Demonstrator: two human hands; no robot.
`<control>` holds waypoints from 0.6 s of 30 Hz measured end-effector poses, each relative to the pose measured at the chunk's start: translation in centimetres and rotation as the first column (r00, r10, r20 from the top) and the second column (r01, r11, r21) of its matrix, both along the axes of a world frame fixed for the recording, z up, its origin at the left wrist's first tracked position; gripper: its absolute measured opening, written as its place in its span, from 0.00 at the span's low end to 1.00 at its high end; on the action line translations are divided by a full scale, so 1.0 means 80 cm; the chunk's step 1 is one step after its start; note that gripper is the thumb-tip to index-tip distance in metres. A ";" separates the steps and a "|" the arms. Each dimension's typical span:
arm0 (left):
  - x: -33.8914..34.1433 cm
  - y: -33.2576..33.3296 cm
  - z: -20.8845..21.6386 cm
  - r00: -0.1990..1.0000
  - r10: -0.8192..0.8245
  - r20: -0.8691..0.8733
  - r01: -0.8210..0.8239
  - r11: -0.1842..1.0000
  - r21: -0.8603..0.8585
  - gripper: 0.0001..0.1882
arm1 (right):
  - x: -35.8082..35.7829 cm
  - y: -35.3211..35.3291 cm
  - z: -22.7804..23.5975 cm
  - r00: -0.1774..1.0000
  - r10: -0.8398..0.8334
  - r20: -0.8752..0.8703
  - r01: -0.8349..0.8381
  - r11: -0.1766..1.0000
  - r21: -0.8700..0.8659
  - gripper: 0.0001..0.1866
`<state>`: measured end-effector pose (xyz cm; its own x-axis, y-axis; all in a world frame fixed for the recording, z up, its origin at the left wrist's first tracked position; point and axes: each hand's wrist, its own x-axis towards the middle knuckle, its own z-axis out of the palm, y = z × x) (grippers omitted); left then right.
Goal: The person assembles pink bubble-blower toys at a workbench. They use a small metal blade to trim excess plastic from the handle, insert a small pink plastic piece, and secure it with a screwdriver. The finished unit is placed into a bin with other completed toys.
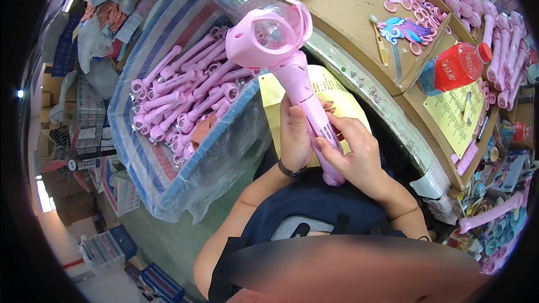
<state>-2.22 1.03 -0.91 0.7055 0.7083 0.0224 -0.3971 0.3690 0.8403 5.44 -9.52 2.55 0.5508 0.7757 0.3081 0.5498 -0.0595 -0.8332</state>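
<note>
At the left stands a fan [72, 165]; right of it, a blue, white and red striped container [154, 182] holds a heap of pink handles [188, 92]. In the middle, a pink wand [307, 98] with a clear round window leans in front of the person, its head far and left, its tail near. The left hand [295, 140] has its grip around the handle; the right hand [359, 148] has its grip on the lower part. Farther right, a cardboard tray [342, 19] carries pink rings [418, 8], beside a red-labelled bottle [456, 67].
</note>
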 end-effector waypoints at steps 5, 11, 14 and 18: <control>0.003 -0.012 0.004 0.997 0.043 -0.059 -0.041 0.999 0.032 0.33 | -0.001 0.002 0.001 0.999 -0.025 0.038 0.024 1.000 0.009 0.20; 0.002 -0.005 0.001 0.995 0.071 -0.068 -0.077 0.994 -0.081 0.36 | 0.002 -0.006 -0.016 0.973 0.113 -0.201 -0.116 0.993 -0.003 0.21; -0.003 0.005 0.003 0.995 0.086 -0.040 -0.091 0.984 -0.151 0.35 | 0.005 -0.017 -0.031 0.216 0.169 -0.962 -0.333 0.939 0.090 0.26; -0.009 -0.001 0.010 0.993 -0.075 -0.094 0.080 0.996 0.045 0.29 | 0.009 -0.030 -0.050 -0.128 0.157 -0.979 -0.394 0.898 0.196 0.26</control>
<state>-2.96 0.98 -0.12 0.7590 0.6509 -0.0121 -0.2889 0.3534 0.8897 6.12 -11.95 -1.48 -0.0958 0.9098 -0.4038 -0.8051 -0.3094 -0.5061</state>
